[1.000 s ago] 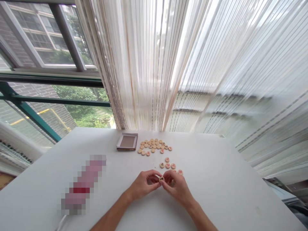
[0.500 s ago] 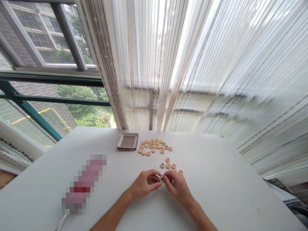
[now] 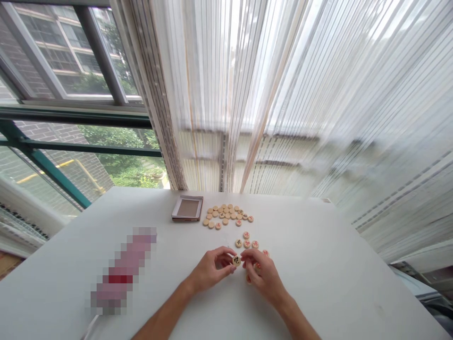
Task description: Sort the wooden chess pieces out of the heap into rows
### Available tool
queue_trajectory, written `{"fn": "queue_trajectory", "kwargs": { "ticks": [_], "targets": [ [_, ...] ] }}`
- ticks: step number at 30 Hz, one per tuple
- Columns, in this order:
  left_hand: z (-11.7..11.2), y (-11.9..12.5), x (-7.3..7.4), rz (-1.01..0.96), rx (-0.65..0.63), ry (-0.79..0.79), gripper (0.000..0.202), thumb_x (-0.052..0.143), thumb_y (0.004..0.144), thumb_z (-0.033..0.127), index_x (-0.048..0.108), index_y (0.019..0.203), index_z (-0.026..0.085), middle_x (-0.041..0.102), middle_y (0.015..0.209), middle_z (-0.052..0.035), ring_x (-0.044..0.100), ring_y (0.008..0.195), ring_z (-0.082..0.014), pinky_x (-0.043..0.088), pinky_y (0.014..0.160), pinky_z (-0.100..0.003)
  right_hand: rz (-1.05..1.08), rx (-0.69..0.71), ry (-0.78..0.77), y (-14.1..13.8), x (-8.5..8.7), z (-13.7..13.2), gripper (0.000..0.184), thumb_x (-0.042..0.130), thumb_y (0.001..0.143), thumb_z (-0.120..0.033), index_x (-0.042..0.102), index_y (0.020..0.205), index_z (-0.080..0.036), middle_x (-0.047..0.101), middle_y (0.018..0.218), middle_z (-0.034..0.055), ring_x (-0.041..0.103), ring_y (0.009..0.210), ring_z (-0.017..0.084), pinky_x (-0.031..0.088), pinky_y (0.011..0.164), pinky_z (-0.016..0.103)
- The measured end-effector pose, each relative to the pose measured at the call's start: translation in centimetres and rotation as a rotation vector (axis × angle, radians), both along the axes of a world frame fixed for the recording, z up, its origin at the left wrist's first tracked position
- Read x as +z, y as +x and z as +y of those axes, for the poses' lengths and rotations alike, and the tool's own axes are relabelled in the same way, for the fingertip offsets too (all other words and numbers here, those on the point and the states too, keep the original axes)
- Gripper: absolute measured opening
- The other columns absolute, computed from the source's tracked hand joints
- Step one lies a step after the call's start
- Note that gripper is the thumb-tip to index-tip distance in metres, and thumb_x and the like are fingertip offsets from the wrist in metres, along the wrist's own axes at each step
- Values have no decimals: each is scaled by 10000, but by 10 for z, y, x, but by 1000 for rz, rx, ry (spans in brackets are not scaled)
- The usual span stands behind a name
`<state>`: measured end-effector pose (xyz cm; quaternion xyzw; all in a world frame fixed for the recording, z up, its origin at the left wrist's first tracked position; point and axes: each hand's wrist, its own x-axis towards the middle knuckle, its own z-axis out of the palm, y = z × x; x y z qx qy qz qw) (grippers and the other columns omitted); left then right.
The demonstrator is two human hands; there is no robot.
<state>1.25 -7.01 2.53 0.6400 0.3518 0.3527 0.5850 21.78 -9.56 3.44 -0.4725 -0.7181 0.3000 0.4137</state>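
Through my feed the striped curtain [image 3: 219, 85] hangs well beyond the fingers, and the white counter [image 3: 318, 288] spreads beneath them. A pink, pixelated thing [image 3: 122, 271] lies well to the left of the left fingers.

The left hand [image 3: 208, 269] pinches one piece between thumb and forefinger. The right hand [image 3: 265, 274] has just eased off it, its fingertips now beside the edge; I can't tell whether they still graze it. So, as I judge it, the left fingers carry the piece alone.

Beyond the fingertips I see a group of pieces [image 3: 228, 216], many plain side up, with a shallow box [image 3: 187, 218] at its left. Nearer, just past the right fingers, sit five marked pieces [image 3: 247, 244]. Two more, red-marked pieces [image 3: 258, 266] have come into sight by the right fingers, partly covered; I can't tell whether that hand holds them.

Smallest is the pinched piece [image 3: 236, 260], its black character now fully uncovered and facing me.
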Motion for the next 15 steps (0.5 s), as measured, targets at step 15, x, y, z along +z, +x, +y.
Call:
{"fn": "queue_trajectory", "kwargs": {
  "ticks": [15],
  "targets": [
    [1, -2, -1, -25, 9, -16, 320, 596, 925, 409, 627, 1102, 144, 743, 833, -87, 712, 786, -211, 536, 774, -331, 33, 80, 22, -6, 1, -1, 80, 594, 907, -256, 615, 975, -220, 665, 877, 45, 637, 711, 149, 535, 613, 240]
  ]
}}
